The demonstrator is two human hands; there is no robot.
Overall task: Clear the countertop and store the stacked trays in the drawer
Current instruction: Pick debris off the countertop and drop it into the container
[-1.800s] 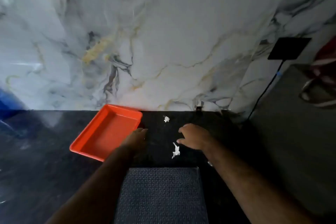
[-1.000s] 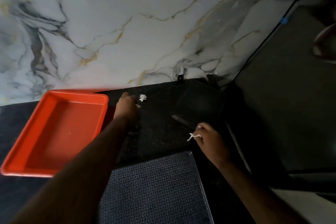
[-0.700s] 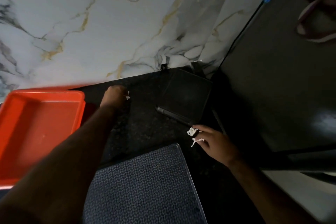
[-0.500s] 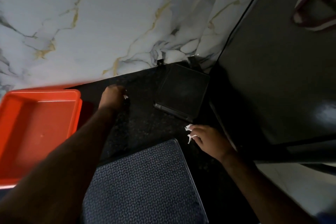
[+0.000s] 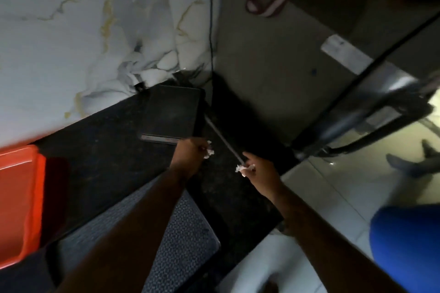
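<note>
My left hand [image 5: 190, 153] is closed around a small white paper scrap [image 5: 209, 152] that pokes out by the fingers, above the right end of the black countertop [image 5: 102, 150]. My right hand [image 5: 259, 171] pinches another white paper scrap [image 5: 241, 169] close to the counter's right edge. The two hands are a short gap apart. An orange tray [image 5: 19, 204] lies at the far left, partly cut off by the frame. A dark patterned tray [image 5: 181, 240] lies under my left forearm at the counter's front.
A flat black tray [image 5: 172, 114] rests in the back right corner against the marble wall [image 5: 83, 31]. A dark grey appliance side [image 5: 273, 59] stands right of the counter. A blue bin [image 5: 404, 245] and light floor tiles [image 5: 333, 185] are at lower right.
My left hand has moved right from near the orange tray with its scrap, ending close to my right hand. The view has swung right and down, showing the floor.
</note>
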